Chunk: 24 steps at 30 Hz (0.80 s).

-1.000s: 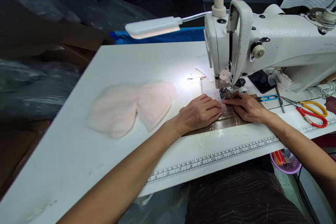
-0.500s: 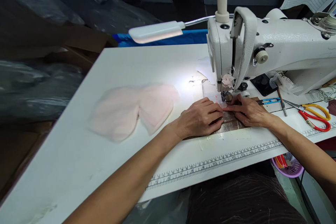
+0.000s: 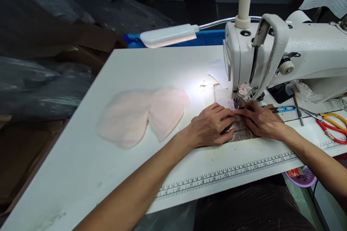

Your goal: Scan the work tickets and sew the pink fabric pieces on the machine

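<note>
Beside the presser foot of a white sewing machine, both hands are at work. My left hand lies with fingers apart and slightly bent on a shiny grey-brown sheet with a thin see-through layer on it. My right hand comes in from the other side, thumb and forefinger drawn together right by the foot. What they pinch is too small to make out. The fingertips of both hands nearly meet. Left of them, pale pink sheer fabric pieces rest on the white table.
Scissors with red and yellow handles lie at the right, near blue thread snips. A lamp hangs over the table's back. A printed ruler follows the front edge; below is a purple basket.
The whole view has shifted, so the machine and table appear further right. Both hands stay by the presser foot; my left fingers are a little more spread.
</note>
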### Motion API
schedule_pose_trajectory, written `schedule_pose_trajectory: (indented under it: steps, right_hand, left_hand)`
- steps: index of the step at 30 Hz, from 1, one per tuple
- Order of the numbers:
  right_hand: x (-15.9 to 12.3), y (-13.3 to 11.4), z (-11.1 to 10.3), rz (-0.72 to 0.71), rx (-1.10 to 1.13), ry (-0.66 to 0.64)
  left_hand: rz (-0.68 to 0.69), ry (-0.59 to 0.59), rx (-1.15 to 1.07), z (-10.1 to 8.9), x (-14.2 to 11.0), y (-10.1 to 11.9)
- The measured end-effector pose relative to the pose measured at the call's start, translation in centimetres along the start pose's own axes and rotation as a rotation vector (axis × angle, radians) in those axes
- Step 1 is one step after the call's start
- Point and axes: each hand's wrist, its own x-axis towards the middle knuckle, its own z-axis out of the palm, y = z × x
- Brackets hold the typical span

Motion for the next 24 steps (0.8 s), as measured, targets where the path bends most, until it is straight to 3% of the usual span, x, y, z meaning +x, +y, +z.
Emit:
schedule_pose_trajectory:
  steps: [9,17,24]
  right_hand:
    - [-0.34,-0.08,0.15,-0.021,0.019,0.05]
    - [-0.4,-0.32,-0.06,0.027,0.04,-0.021]
    - [-0.07,-0.49,-0.02,0.003,0.025,-0.005]
  left_hand:
    - [-0.034,-0.004,0.021,-0.01,-0.07,0.07]
    - [-0.065,-0.1,0.043,0.01,-0.13,-0.2]
    - [-0.074,-0.116,0.045,0.01,-0.08,-0.63]
